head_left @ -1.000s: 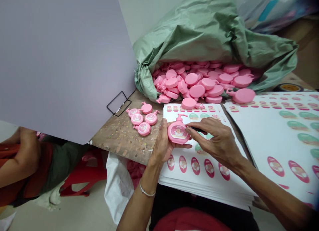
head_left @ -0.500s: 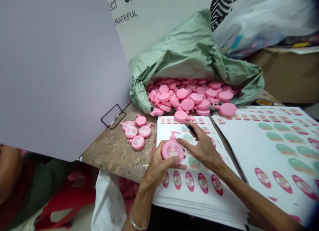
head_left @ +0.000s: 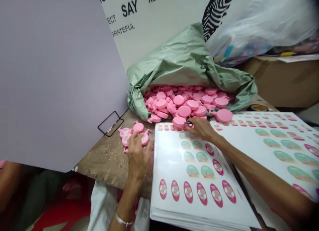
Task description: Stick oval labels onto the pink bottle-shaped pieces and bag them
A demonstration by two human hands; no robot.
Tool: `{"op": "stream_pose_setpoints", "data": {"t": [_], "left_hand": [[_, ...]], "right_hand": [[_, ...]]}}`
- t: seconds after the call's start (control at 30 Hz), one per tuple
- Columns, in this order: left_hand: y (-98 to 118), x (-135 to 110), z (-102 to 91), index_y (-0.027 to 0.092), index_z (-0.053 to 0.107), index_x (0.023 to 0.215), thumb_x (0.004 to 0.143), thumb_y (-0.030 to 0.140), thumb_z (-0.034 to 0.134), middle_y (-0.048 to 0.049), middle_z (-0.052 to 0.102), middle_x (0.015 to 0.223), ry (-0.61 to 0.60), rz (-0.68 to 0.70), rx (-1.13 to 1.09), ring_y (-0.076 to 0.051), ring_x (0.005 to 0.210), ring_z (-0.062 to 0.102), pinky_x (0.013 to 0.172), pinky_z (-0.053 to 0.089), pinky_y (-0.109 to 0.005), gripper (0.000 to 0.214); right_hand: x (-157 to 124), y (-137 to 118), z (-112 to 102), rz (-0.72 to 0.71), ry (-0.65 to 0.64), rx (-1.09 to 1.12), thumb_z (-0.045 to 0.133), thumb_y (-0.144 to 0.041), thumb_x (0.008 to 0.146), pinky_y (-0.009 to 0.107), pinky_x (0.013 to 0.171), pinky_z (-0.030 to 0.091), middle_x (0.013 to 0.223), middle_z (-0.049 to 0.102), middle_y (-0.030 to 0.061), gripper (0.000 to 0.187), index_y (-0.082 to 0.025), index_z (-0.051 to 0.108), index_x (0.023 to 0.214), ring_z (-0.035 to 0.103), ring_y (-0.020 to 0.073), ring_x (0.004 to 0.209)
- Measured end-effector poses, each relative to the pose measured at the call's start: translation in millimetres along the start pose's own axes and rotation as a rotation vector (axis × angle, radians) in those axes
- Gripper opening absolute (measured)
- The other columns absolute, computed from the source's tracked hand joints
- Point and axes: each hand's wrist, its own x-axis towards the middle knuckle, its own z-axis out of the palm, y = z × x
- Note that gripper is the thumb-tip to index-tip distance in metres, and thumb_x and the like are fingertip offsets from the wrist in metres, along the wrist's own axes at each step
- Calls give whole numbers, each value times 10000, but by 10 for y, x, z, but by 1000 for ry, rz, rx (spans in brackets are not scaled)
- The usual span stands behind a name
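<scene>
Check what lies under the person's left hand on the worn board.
The left hand is over a small cluster of pink plastic pump bottles, some with round labels, on the worn tabletop. The bottles beneath the palm are covered, so their number and labels cannot be seen.

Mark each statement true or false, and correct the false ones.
The left hand wears a bracelet. True.
The right hand rests on the labelled bottles. False: the left hand is over them; the right is beside an unlabelled pink bottle.
The pink bottles spill from a green sack. True.
The labels on the sheets are all pink. False: some are pink, others green.
</scene>
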Motion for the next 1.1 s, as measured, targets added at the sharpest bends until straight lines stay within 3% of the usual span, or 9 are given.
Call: {"op": "stream_pose_setpoints", "data": {"t": [0.13,0.2,0.27,0.4,0.5,0.6,0.7,0.93,1.1], "left_hand": [[483,-10,122,216,597,1214,759,235,686,-137,507,1381,-430,176,-228,-345,1332,388,1102,298,-541,463],[646,-32,162,238,652,1143,789,237,653,-99,640,1198,-674,110,-479,-305,1144,566,1010,419,-453,354],[700,-100,184,226,688,1048,811,295,641,-61,695,972,-765,-84,-643,-237,895,648,838,507,-348,250],[502,-318,153,187,649,1045,750,434,698,-54,692,881,-547,-609,-820,-188,709,647,600,532,-279,387],[293,-463,41,185,622,1116,740,466,697,-83,695,981,-380,-816,-795,-193,730,662,621,554,-308,475],[220,-573,-74,182,685,1014,727,434,716,-87,702,1027,-329,-777,-517,-230,908,655,830,529,-350,383],[277,-653,-110,200,699,993,718,419,722,-92,709,1060,-345,-683,-428,-283,1039,626,949,470,-406,353],[368,-741,-45,189,686,971,704,454,697,-134,673,1174,-356,-652,-420,-329,1127,588,1016,418,-466,377],[352,-828,-33,188,664,1037,694,504,685,-131,671,1184,-327,-690,-406,-329,1146,581,1007,426,-452,467]], "right_hand": [[-348,-149,-428,-306,-366,246,579,-353,820,237,645,432,805,693,9,214,-196,700,899,602,138,699],[-533,-199,-569,-374,-512,410,554,-403,852,231,600,431,731,656,-16,245,-203,693,877,570,124,644],[-731,-201,-589,-274,-463,508,536,-464,871,234,576,435,728,647,-12,313,-198,683,944,559,123,628],[-1203,-91,-354,5,-160,476,453,-513,914,269,591,468,820,684,38,399,-183,624,1059,585,142,634],[-1589,23,-160,200,2,173,495,-596,859,347,616,492,932,697,107,520,-169,589,1140,646,235,745],[-1926,100,-59,391,103,-154,533,-652,802,396,589,481,864,694,138,605,-146,607,1127,659,320,789],[-2126,61,-13,349,74,-214,503,-568,865,365,585,475,793,687,89,416,-194,640,985,659,277,742],[-2170,-273,15,292,236,-490,513,-386,899,367,588,430,715,631,87,255,-159,617,953,602,255,672],[-2241,-303,65,339,360,-394,522,-367,894,373,671,456,841,640,107,279,-154,590,1062,607,267,812]]}}
